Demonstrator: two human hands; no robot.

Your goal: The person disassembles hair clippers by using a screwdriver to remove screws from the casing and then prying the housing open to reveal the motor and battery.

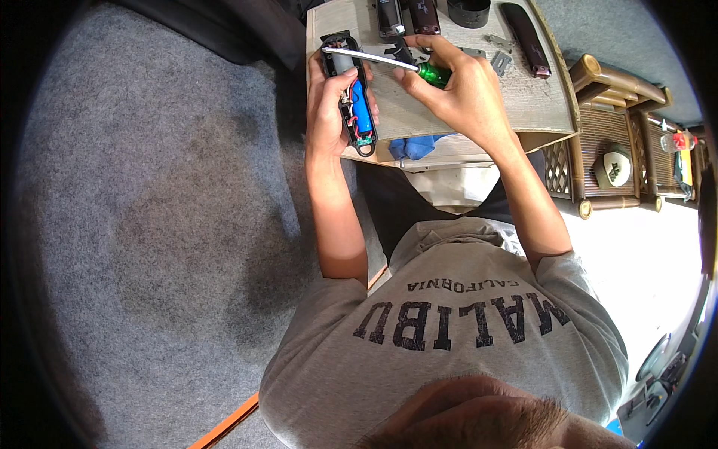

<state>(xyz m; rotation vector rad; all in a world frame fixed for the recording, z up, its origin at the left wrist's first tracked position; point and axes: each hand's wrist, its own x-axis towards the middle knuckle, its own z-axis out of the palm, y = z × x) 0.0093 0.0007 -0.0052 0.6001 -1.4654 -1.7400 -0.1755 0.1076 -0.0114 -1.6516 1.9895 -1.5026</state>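
My left hand is wrapped round an opened black hair clipper at the table's left edge. Its casing is off, baring a blue battery, red wires and a grey motor under my thumb. A screwdriver with a green handle is gripped in my right hand. Its long metal shaft points left, the tip at the clipper's upper end; whether it sits on a screw is too small to tell. Beside my right fingertips is a black plastic piece; I cannot tell if they touch it.
Along the table's far side are a black clipper housing, a maroon one and a round black container. Right of them lie a metal blade and a long dark cover. Blue cloth hangs below; a bamboo chair stands right.
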